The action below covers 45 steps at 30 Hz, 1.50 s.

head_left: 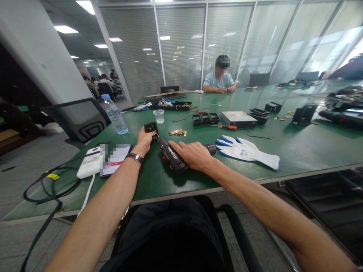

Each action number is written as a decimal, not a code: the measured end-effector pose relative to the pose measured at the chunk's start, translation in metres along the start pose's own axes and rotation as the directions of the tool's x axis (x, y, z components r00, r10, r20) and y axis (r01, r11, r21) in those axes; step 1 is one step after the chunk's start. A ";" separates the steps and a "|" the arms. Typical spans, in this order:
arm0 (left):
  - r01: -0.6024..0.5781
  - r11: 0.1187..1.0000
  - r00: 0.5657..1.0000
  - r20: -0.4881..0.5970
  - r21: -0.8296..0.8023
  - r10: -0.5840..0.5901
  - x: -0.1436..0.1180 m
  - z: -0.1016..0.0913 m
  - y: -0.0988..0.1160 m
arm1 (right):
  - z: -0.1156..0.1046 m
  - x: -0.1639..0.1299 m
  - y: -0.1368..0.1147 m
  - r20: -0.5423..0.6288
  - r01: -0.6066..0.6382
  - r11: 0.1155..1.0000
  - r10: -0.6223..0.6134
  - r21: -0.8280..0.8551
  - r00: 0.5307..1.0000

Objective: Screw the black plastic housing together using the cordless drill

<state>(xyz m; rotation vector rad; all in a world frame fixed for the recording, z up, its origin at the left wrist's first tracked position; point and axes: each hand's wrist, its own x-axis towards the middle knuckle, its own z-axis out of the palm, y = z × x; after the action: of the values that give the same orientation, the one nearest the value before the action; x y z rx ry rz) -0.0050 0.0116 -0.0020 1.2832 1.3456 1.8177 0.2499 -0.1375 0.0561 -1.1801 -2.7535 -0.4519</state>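
Note:
My left hand [145, 138] is closed around a small black block [150, 128] with brassy spots on its face. In my right hand [195, 153] is a black cordless screwdriver [172, 156] with a red switch, lying sideways above the table. Its bit points at the black block and meets it, or nearly so; the exact contact is too small to tell. Just beyond the tool lies a pile of small brass-coloured metal pieces [178, 132]. A white work glove with blue edges [246, 151] lies flat to the right of my right hand.
On the green table [159, 185] stand a water bottle [115, 115] and a clear plastic cup [159, 116]. A phone [116, 160] and white power bank [89, 162] lie left. Black trays [205, 118], a grey box [238, 118] and an orange-handled screwdriver [231, 127] are beyond. A person [219, 77] sits opposite.

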 end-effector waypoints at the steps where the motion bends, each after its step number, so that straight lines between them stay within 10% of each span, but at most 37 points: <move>1: 0.004 1.000 1.000 0.002 0.000 -0.004 0.000 0.000 0.000 | 0.000 0.000 0.000 0.000 -0.001 1.000 0.001 0.002 1.000; 45: 0.012 1.000 1.000 -0.003 -0.001 -0.012 -0.003 0.001 0.005 | -0.002 0.000 -0.001 0.008 0.003 1.000 -0.003 -0.020 1.000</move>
<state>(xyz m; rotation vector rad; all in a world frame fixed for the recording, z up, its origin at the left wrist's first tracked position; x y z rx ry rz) -0.0021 0.0076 0.0012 1.2697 1.3511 1.8126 0.2494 -0.1391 0.0580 -1.1852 -2.7644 -0.4772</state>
